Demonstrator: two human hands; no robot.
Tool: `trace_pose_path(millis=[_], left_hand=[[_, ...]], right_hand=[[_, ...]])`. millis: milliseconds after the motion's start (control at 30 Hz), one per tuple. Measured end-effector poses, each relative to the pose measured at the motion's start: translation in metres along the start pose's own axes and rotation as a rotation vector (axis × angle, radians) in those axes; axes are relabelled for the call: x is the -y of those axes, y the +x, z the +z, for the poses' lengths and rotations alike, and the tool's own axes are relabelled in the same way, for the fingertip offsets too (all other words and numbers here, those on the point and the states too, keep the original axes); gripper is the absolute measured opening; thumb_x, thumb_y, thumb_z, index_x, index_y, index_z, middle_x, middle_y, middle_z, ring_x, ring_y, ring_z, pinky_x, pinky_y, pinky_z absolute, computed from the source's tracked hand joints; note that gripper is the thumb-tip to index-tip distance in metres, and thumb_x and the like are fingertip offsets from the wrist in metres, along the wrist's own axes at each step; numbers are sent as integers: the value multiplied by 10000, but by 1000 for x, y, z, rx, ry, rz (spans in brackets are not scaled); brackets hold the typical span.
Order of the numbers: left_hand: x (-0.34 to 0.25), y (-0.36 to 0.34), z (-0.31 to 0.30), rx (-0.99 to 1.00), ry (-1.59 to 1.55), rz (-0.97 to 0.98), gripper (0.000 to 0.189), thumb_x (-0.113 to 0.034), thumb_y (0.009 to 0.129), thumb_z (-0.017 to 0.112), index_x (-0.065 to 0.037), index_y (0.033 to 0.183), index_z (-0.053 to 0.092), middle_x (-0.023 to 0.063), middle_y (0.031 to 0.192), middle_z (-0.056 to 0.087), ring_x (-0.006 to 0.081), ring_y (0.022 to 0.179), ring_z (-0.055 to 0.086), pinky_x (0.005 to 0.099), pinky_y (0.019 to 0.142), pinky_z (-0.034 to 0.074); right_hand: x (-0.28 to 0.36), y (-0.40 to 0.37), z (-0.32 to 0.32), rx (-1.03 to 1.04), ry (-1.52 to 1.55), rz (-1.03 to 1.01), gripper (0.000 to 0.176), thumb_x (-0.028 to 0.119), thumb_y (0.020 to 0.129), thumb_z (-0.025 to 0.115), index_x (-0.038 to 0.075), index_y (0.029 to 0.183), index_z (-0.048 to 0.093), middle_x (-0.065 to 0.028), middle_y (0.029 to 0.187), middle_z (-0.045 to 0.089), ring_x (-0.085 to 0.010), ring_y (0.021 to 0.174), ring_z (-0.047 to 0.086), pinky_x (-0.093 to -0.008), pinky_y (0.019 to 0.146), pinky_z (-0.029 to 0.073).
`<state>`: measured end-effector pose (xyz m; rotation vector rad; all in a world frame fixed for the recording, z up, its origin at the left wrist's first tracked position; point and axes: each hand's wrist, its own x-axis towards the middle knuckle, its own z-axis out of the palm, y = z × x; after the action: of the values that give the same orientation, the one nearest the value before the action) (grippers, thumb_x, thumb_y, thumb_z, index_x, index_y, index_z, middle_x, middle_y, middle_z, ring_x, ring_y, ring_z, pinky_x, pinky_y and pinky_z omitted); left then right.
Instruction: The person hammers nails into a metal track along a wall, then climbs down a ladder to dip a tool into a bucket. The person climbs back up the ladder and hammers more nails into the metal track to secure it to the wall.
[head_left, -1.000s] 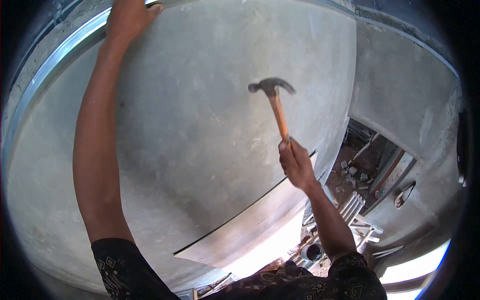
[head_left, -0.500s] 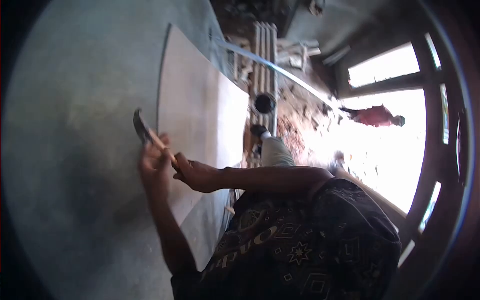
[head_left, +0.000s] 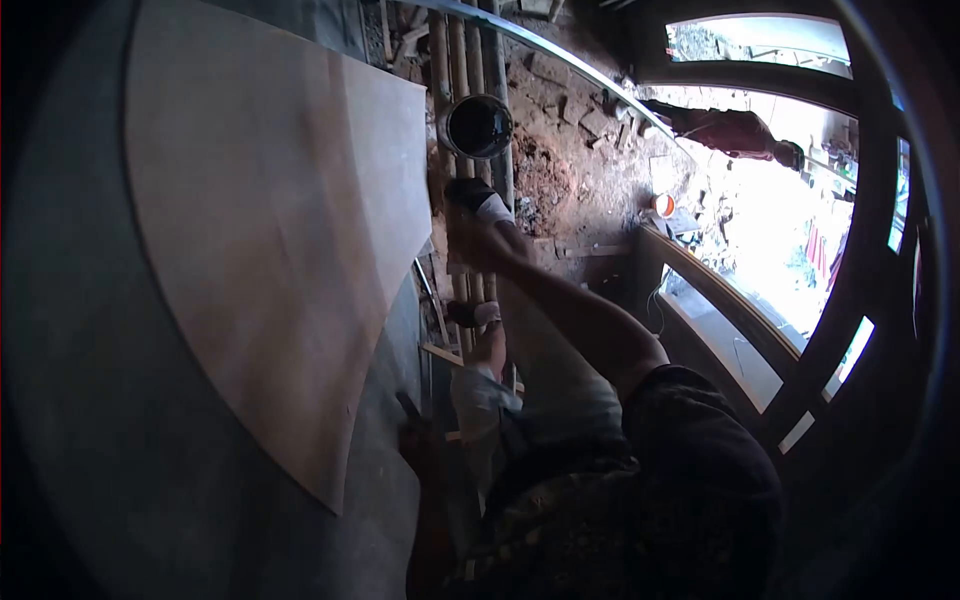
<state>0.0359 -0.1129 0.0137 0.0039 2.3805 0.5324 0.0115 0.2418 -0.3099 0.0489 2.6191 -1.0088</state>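
Observation:
My left hand (head_left: 422, 445), dim and low by the grey wall (head_left: 300, 545), is closed around what appears to be the hammer (head_left: 407, 404); only a dark end sticks out. My right hand (head_left: 477, 243) reaches down beside my shoe (head_left: 470, 192) at the poles. It is smeared by motion, so its fingers and anything in them cannot be made out. A large pale sheet (head_left: 270, 180) with a curved edge lies against the wall, apart from both hands.
I stand on several long poles (head_left: 460, 65), with a bucket (head_left: 478, 127) of dark contents on them. A long straight bar (head_left: 560, 50) crosses above. Rubble (head_left: 545, 180) covers the ground. Another person (head_left: 735, 132) stands by the bright opening, near an orange-and-white bucket (head_left: 662, 206).
My hands have separated from around the hammer. The left moved down along the wall, and the right dropped toward my feet. My view has tilted toward the poles.

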Motion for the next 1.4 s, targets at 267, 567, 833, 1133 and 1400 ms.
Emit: trace_pose_path(millis=[267,567,833,1133,1400], left_hand=[[-29,-79,53,194,235,-283,274,-260,960,618,12,931,610,200,871,592,394,819,580,492,723,466],[-43,-74,65,47,259,-27,168,-135,943,587,22,901,629,204,856,613,376,783,591,457,695,476],[-61,-64,66,71,230,-184,153,-118,927,587,22,902,643,200,872,618,369,797,600,449,703,484],[-67,-66,73,74,231,-221,76,-66,857,599,6,869,618,183,851,593,372,786,593,453,695,479],[-62,-66,75,19,303,-127,96,-60,756,631,-21,811,561,166,765,531,384,720,553,487,657,439]], right_hand=[[-190,87,-60,-283,598,913,218,175,847,604,64,986,731,-235,1064,695,-417,1025,668,-481,865,550],[-190,157,-53,-273,306,1138,267,225,919,557,70,1049,732,-168,1042,725,-321,1024,704,-471,874,565],[-198,170,-26,-314,2,1115,233,234,916,563,83,913,741,-147,940,727,-303,926,719,-441,807,568],[-162,111,-85,-310,342,1004,260,287,904,608,79,935,760,-131,844,735,-264,783,720,-417,715,570],[-126,91,-150,-360,1107,962,190,157,969,608,46,1043,743,-43,787,699,-115,681,660,-280,640,560]])
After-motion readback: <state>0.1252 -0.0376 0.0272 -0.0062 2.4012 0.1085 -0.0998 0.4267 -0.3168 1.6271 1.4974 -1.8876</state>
